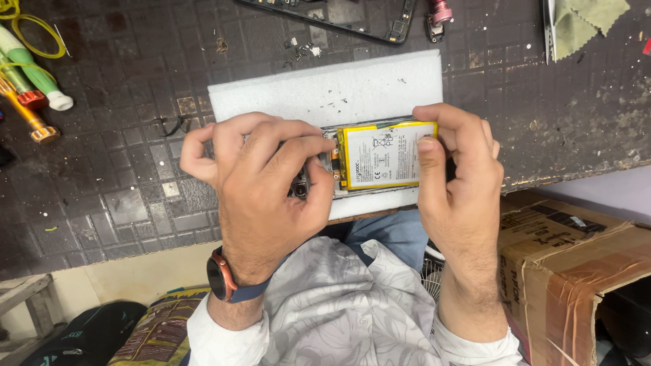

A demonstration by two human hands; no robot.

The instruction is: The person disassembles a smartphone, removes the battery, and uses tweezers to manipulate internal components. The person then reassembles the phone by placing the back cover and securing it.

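Now, starting at nine o'clock on the dark gridded mat [135,203], green and orange-handled tools [30,81] lie well apart from your work. Toward the middle, your left hand [261,179], with a watch [220,274] on its wrist, is curled with the fingers bent in tight, pinching at the left end of the opened phone [325,173]; whether a small tool sits between those fingertips you cannot tell from here. The phone rests on the white foam pad [325,88], at the edge of the bench nearest you, and its yellow-edged battery [386,156] faces up. At three o'clock of the phone, your right hand [458,169] is closed over its right end, thumb pressing down on the battery's corner and fingers wrapped over the far edge. At twelve o'clock a bare phone frame [352,20] and loose screws [298,51] lie beyond the pad; at four o'clock a taped cardboard box [569,257] sits below the bench. My worry: the battery is soft, so hard thumb pressure or a slip from the left fingertips could dent or puncture it, or tear the orange flex beside it. The pad also overhangs the bench edge, so a strong push could tip the phone toward your lap.
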